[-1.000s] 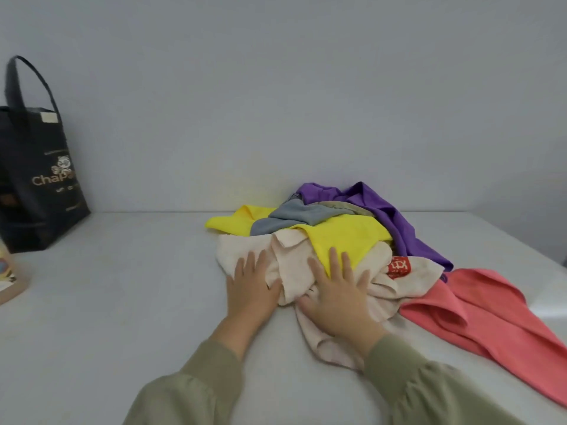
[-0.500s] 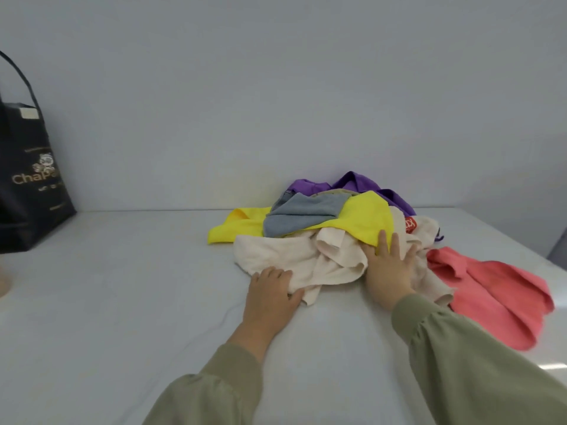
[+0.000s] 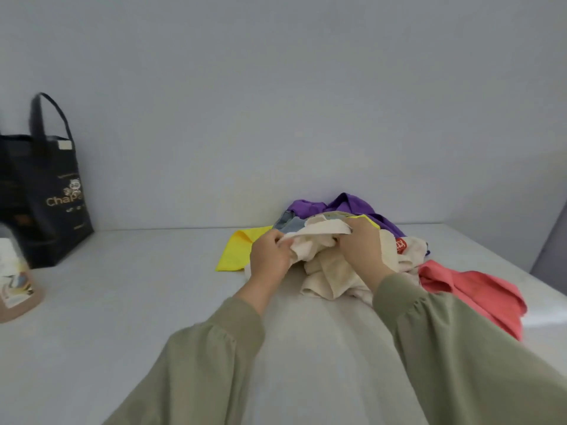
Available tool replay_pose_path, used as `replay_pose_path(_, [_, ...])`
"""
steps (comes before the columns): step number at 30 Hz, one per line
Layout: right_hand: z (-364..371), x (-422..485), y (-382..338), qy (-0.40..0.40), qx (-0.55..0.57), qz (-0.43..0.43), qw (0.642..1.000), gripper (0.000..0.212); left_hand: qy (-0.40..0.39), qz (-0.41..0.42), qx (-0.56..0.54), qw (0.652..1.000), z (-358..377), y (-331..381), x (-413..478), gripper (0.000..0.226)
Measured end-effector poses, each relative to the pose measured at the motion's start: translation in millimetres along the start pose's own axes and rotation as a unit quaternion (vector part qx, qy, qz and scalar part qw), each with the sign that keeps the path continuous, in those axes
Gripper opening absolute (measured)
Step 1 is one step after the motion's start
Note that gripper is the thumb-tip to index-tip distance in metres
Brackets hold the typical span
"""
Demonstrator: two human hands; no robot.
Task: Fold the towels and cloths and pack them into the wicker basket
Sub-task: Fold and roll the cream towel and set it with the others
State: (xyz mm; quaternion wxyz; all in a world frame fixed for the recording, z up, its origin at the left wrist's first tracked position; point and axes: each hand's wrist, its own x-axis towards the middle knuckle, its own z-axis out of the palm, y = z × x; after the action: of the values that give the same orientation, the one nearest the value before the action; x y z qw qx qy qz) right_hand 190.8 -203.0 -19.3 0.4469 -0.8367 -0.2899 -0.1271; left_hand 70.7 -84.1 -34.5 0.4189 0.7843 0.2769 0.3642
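Note:
A heap of cloths lies on the white table (image 3: 153, 302) near the back wall. On top and in front is a crumpled cream towel (image 3: 331, 271) with a red label. My left hand (image 3: 268, 259) grips its left edge and my right hand (image 3: 362, 250) grips its upper right edge, both lifting it a little. Under it are a yellow cloth (image 3: 236, 250), a grey cloth (image 3: 290, 223) and a purple cloth (image 3: 352, 205). A pink cloth (image 3: 478, 289) lies to the right. No wicker basket shows in the head view.
A black tote bag (image 3: 46, 191) stands at the far left against the wall. A tan-rimmed object (image 3: 18, 299) sits at the left edge, cut off by the frame. The table's right edge runs behind the pink cloth.
Both hands went from lying flat on the cream towel to gripping its upper edge and raising it. The heap has been pushed back toward the wall.

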Motion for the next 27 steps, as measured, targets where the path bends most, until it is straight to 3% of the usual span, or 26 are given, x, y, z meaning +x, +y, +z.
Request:
replay_pose_path(2, [-17.1, 10.6, -28.1, 0.01, 0.096, 0.026, 0.995, 0.027, 0.011, 0.015, -0.034, 0.999, -11.2, 31.5, 8.7, 0.019])
replay_pose_path(6, [-53.2, 14.6, -66.6, 0.028, 0.193, -0.014, 0.981, 0.023, 0.033, 0.048, -0.101, 0.993, -34.8, 77.5, 12.6, 0.02])
replay_pose_path(15, [-114.2, -2.0, -156.9, -0.007, 0.301, -0.128, 0.945, 0.029, 0.11, 0.095, -0.179, 0.973, -84.4, 136.8, -5.9, 0.023])
replay_pose_path(17, [-117.7, -6.6, -173.2, -0.044, 0.377, -0.136, 0.915, 0.025, 0.137, 0.117, -0.19, 0.965, -96.7, 144.9, -13.6, 0.018])
replay_pose_path(20, [-116.3, -10.9, -189.1, -0.126, 0.515, -0.093, 0.843, 0.019, 0.151, 0.15, -0.176, 0.961, -112.3, 149.4, -25.6, 0.015])
replay_pose_path(23, [-104.5, -14.4, -188.9, -0.181, 0.563, -0.061, 0.804, 0.021, 0.165, 0.152, -0.134, 0.965, -125.6, 141.0, -30.9, 0.013])
replay_pose_path(25, [-90.3, -17.7, -174.9, -0.204, 0.539, -0.04, 0.816, 0.021, 0.209, 0.139, -0.095, 0.963, -134.5, 125.4, -29.0, 0.008])
replay_pose_path(27, [-74.2, -20.5, -151.6, -0.214, 0.423, -0.009, 0.88, 0.03, 0.263, 0.115, -0.033, 0.957, -143.5, 103.6, -25.2, 0.004])
